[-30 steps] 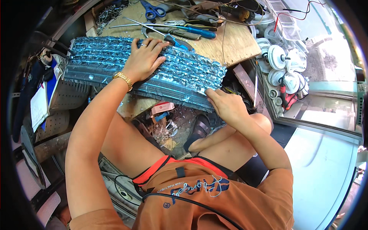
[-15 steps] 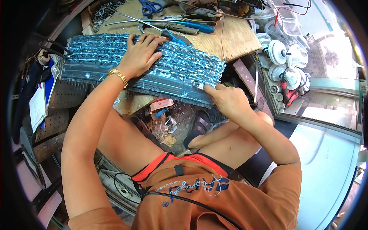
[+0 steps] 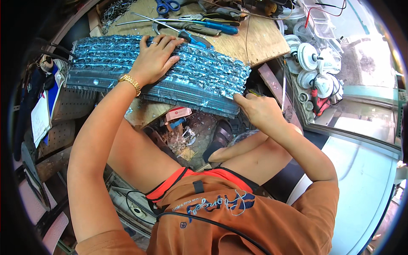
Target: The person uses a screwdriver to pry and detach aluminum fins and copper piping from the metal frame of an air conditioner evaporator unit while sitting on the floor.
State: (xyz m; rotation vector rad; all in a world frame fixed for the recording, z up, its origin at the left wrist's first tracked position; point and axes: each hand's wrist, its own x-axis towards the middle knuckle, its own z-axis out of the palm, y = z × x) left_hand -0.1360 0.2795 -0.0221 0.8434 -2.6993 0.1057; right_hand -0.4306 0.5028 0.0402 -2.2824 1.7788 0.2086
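Observation:
A long finned heat-exchanger coil (image 3: 204,72) lies slanted across the wooden board, its bluish metal fins torn and crumpled in rows. Its near strip keeps smoother, straighter fins. My left hand (image 3: 155,61) rests on top of the coil near its middle, fingers spread over the ragged fins and holding nothing. At the coil's right end is my right hand (image 3: 261,110), fingers curled closed and thumb next to the near corner. What it grips is mostly hidden; a small yellowish-green bit shows behind the knuckles.
Behind the coil, the wooden board (image 3: 267,44) bears blue scissors (image 3: 167,7), a blue-handled screwdriver (image 3: 193,39) and several other tools. White round plastic parts (image 3: 307,57) and red-handled pliers (image 3: 319,104) lie at right. Scraps and a small box (image 3: 178,113) are on the floor below.
My right hand has shifted slightly right, and its forearm has moved out a little. My left hand stays on the coil, which has barely moved.

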